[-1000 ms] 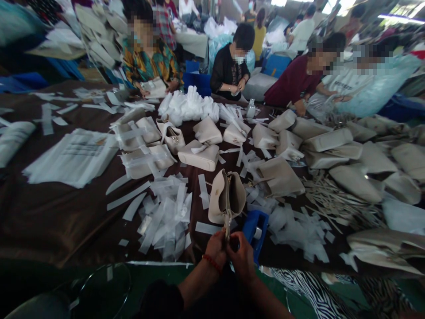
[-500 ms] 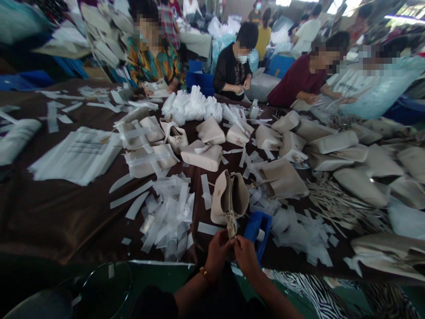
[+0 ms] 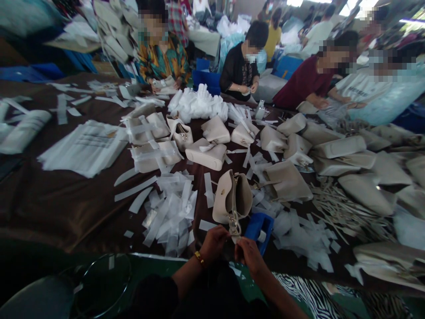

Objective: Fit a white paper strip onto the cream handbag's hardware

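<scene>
At the near edge of a dark brown counter (image 3: 59, 208), a worker's left hand (image 3: 212, 243) and right hand (image 3: 247, 253) meet at the metal clasp (image 3: 234, 227) hanging from a cream handbag (image 3: 232, 199), which stands on the counter just beyond the hands. The fingers of both hands are curled close around the clasp's lower end; how firmly they pinch it cannot be told from this angle. A blue tape dispenser (image 3: 259, 228) sits just right of the bag, with white paper strips (image 3: 169, 212) heaped to its left and more scraps (image 3: 302, 235) to its right. Further cream handbags (image 3: 332, 148) crowd the counter, where other people (image 3: 239, 66) work on the far side.
</scene>
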The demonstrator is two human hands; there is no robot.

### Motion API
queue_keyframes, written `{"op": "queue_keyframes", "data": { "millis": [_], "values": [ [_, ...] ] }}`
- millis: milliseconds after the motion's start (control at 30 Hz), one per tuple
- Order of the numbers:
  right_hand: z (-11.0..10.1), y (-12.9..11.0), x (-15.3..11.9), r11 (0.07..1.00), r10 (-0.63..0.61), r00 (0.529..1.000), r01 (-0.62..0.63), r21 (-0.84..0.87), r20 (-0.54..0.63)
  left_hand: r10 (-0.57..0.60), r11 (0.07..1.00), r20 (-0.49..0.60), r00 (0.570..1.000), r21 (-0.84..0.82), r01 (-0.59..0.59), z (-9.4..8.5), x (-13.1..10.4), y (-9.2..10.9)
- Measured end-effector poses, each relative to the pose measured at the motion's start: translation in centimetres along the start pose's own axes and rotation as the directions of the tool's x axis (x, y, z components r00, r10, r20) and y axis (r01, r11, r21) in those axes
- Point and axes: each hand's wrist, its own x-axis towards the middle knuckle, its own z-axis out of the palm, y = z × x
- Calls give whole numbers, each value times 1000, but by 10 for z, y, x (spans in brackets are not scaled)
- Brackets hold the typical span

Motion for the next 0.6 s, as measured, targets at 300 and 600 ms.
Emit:
{"op": "queue_keyframes", "data": {
  "millis": [300,600],
  "values": [
    [2,11,-10,761,-252,964,139,-633,-91,47,994,-91,995,107,-38,15,-6,13],
    [8,-5,-21,880,-290,955,239,-410,-65,-159,986,-170,973,-76,148,14,12,2]
  ]
}}
